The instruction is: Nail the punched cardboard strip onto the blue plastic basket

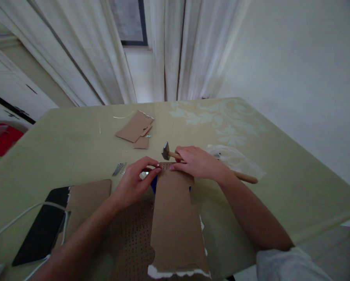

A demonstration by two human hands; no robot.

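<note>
My left hand [136, 179] is closed in a pinch at the far left corner of a long cardboard strip [176, 218]. Between its thumb and forefinger shows the bright head of a nail [158, 166]. Rows of small holes dot that end of the strip. Curled around the wooden handle of a hammer [165, 151], my right hand [200, 162] also rests its thumb on the strip near the holes. The hammer's head lies just beyond the strip's far edge, its handle end sticking out past my right wrist. Something blue [154, 184], partly hidden, sits under the strip.
Several loose nails [117, 169] lie left of my left hand. Torn cardboard pieces [135, 127] are farther back, and a clear plastic bag [236, 158] is at the right. A hole-covered cardboard sheet [134, 238], a black flat object [43, 226] and a white cable [25, 212] lie nearer.
</note>
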